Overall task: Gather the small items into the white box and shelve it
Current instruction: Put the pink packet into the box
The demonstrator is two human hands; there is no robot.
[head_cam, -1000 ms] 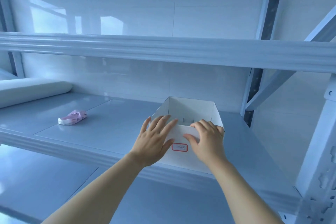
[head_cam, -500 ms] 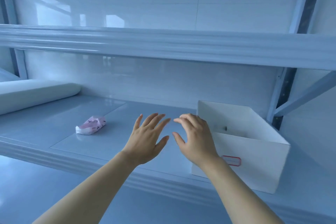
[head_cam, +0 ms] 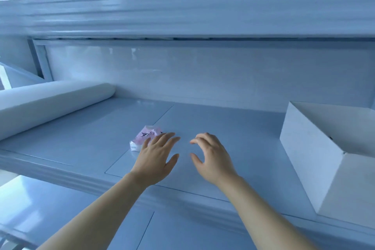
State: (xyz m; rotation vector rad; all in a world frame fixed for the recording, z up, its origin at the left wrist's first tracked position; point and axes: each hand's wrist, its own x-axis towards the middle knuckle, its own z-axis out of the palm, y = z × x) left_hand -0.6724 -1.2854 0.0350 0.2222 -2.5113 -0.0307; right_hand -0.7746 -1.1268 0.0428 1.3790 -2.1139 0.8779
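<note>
Both hands have slid left since half a sec ago and off the white box (head_cam: pixel 316 160), which now sits at the far right of the shelf (head_cam: pixel 233 128), its right side cut off by the frame edge. Left hand (head_cam: pixel 155 160) w/ fingers spread and right hand (head_cam: pixel 213 160) loosely curled, both empty. Left fingertips cover part of the pink wrapped item (head_cam: pixel 145 137); can't tell if they touch it. White roll (head_cam: pixel 50 103) at back left, partly cut off.

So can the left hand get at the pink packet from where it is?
Probably yes. The left hand is open, its fingertips right at the pink packet, which lies in the open on the shelf; nothing sits between them.
</note>
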